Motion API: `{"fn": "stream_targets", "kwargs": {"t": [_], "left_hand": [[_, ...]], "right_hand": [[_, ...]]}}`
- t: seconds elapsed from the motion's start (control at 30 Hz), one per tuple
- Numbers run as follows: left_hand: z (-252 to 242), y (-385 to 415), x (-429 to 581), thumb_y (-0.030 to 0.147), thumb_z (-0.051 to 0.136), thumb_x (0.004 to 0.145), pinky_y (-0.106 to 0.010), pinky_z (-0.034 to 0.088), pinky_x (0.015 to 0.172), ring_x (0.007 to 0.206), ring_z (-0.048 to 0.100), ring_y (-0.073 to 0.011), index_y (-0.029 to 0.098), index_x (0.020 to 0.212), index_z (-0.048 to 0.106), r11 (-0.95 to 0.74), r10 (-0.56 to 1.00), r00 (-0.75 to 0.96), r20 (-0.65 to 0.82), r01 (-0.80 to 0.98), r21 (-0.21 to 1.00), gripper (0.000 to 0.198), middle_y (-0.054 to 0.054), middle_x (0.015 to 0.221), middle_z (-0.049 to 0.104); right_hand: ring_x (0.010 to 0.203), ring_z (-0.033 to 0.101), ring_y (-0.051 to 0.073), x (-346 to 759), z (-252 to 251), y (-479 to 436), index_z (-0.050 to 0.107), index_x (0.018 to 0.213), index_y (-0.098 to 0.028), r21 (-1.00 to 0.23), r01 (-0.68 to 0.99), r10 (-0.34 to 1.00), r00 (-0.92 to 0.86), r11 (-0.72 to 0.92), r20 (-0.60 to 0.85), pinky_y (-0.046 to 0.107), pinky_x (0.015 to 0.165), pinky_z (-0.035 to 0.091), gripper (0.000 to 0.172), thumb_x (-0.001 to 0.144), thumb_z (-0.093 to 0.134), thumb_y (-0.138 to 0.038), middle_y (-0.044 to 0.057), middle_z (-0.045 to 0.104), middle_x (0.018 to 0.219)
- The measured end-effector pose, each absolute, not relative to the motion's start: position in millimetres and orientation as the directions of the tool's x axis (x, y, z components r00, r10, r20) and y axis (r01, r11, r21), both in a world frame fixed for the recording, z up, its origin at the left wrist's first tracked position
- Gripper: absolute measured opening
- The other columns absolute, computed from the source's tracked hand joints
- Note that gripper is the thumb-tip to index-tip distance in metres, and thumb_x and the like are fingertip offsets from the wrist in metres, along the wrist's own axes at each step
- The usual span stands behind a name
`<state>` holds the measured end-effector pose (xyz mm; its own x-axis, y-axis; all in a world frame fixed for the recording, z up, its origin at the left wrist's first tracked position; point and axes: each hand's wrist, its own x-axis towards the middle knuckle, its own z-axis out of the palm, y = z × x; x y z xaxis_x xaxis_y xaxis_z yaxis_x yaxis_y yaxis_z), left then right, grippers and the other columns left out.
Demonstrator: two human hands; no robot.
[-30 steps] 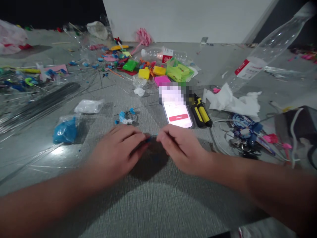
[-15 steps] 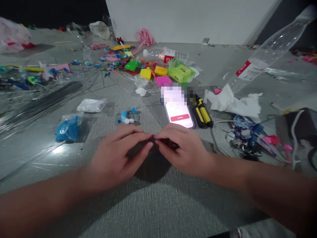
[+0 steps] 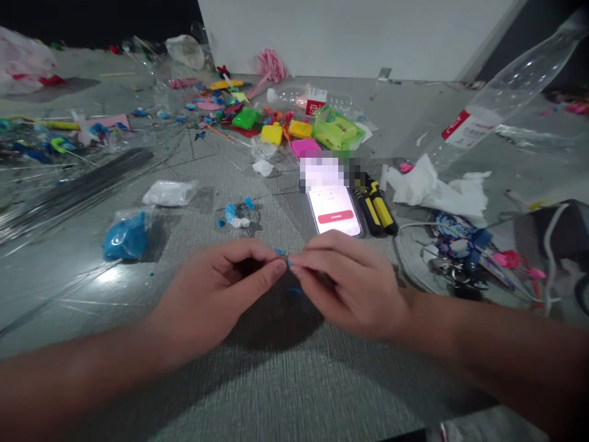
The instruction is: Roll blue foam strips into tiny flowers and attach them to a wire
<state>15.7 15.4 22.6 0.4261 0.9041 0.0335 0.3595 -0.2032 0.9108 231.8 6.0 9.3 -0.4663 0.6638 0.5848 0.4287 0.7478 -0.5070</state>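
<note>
In the head view, your left hand (image 3: 216, 285) and right hand (image 3: 352, 282) meet above the grey table (image 3: 285, 393), thumbs and fingers pinched nearly closed on a small blue bit (image 3: 279, 252); you cannot tell whether it is one piece or two. Beyond your right hand lies the lit phone (image 3: 335, 215), beside black-and-yellow pliers (image 3: 377, 212).

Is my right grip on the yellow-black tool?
No, the tool lies by the phone; the right grip touches a blue bit.
</note>
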Motion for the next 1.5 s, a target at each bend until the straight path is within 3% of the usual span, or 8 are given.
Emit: {"fn": "stream_targets", "kwargs": {"t": [0.07,0.17,0.3,0.43,0.67,1.03,1.3,1.5], "left_hand": [[19,22,13,0.026,0.059,0.097,-0.026,0.054,0.063,0.071,0.067,-0.0153,0.021,0.088,0.072,-0.355,0.892,0.432,0.134,0.486,0.799,0.016,0.001,0.078,0.072],[11,33,8,0.020,0.060,0.094,-0.036,0.056,0.076,0.086,0.068,-0.0224,0.018,0.097,0.074,-0.650,0.760,0.541,0.360,0.635,0.418,0.015,-0.007,0.096,0.073],[9,37,9,0.013,0.059,0.091,-0.046,0.056,0.083,0.095,0.064,-0.0311,0.011,0.108,0.074,-0.754,0.648,0.718,0.253,0.653,0.077,0.023,-0.015,0.101,0.070],[16,24,19,0.016,0.062,0.091,-0.049,0.056,0.082,0.094,0.060,-0.0338,0.010,0.103,0.075,-0.725,0.677,0.727,0.111,0.685,-0.064,0.018,-0.016,0.099,0.067],[21,18,17,0.009,0.057,0.093,-0.050,0.053,0.086,0.096,0.057,-0.0321,0.012,0.101,0.071,-0.705,0.709,0.705,0.008,0.709,-0.027,0.017,-0.013,0.097,0.063],[23,18,17,0.005,0.051,0.090,-0.047,0.052,0.087,0.095,0.064,-0.0297,0.016,0.098,0.071,-0.620,0.772,0.634,-0.047,0.767,0.165,0.024,-0.012,0.098,0.070],[52,81,18,0.038,0.052,0.097,-0.036,0.051,0.091,0.100,0.070,-0.0246,0.022,0.116,0.073,-0.573,0.820,0.563,0.105,0.806,0.149,0.032,-0.006,0.109,0.076],[38,174,22,0.044,0.062,0.087,-0.043,0.051,0.089,0.096,0.071,-0.0346,0.010,0.113,0.074,-0.445,0.893,0.432,0.128,0.890,0.098,0.044,-0.017,0.102,0.076]], "right_hand": [[0.079,0.061,0.013,231,11,6,0.062,0.102,-0.017,-0.581,0.406,0.708,-0.429,0.706,0.561,0.026,0.072,0.053,0.010,0.094,0.060,-0.011,0.005,0.065,0.093],[0.070,0.053,0.012,231,11,7,0.057,0.091,-0.017,-0.631,0.399,0.744,-0.432,0.665,0.510,0.027,0.065,0.046,0.004,0.093,0.057,-0.013,0.002,0.059,0.082],[0.068,0.050,0.011,230,6,10,0.059,0.088,-0.015,-0.609,0.421,0.737,-0.460,0.672,0.495,0.027,0.063,0.041,0.008,0.094,0.054,-0.015,0.001,0.057,0.077],[0.073,0.053,0.012,228,2,12,0.062,0.093,-0.014,-0.599,0.423,0.731,-0.450,0.680,0.512,0.027,0.067,0.043,0.006,0.091,0.057,-0.014,0.003,0.062,0.084],[0.067,0.050,0.011,229,3,10,0.059,0.086,-0.016,-0.623,0.463,0.774,-0.436,0.630,0.459,0.027,0.062,0.038,0.013,0.097,0.053,-0.020,0.000,0.057,0.075],[0.079,0.064,0.015,226,-4,13,0.061,0.102,-0.019,-0.677,0.457,0.815,-0.368,0.577,0.447,0.026,0.067,0.050,0.010,0.093,0.057,-0.018,0.005,0.069,0.092],[0.092,0.070,0.018,226,-10,13,0.064,0.088,-0.021,-0.609,0.339,0.697,-0.349,0.717,0.627,0.031,0.082,0.056,0.011,0.088,0.064,-0.010,0.006,0.076,0.100],[0.087,0.068,0.018,225,-13,13,0.068,0.095,-0.020,-0.601,0.370,0.706,-0.368,0.708,0.605,0.031,0.079,0.055,0.006,0.094,0.065,-0.015,0.005,0.075,0.091]]}}
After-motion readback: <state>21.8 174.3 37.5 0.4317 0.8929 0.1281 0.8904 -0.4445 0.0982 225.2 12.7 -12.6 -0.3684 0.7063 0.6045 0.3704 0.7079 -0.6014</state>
